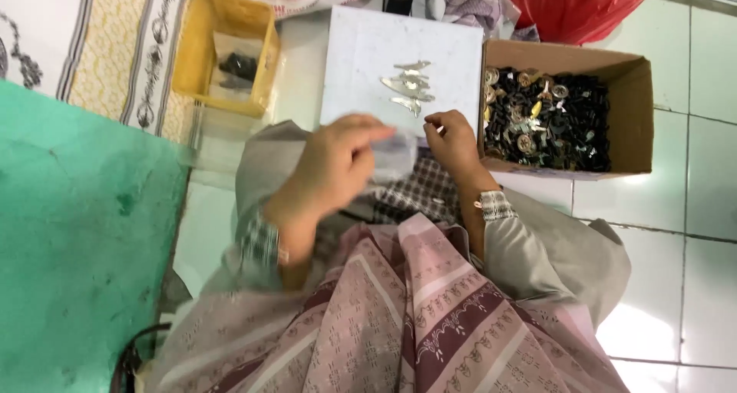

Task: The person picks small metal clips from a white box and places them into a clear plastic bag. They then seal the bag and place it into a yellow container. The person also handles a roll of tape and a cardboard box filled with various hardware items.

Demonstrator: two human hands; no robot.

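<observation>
From the head camera, the left hand (330, 166) and the right hand (453, 141) meet over the lap, at the near edge of a white board (361, 47). The left grip is pinched on something pale and blurry (395, 153) — I cannot tell what it is. The right fingers are curled shut, and what they hold, if anything, is hidden. The step looks like putting small parts together by hand. The next move likely needs a steady, gentle pinch.

On the board lies a little pile of shiny metal pieces (411, 86). At three o'clock, a cardboard box (637, 94) holds many small black parts (568, 124) with some round brass bits. At ten o'clock, a yellow tray (192, 63) holds a few dark pieces.
</observation>
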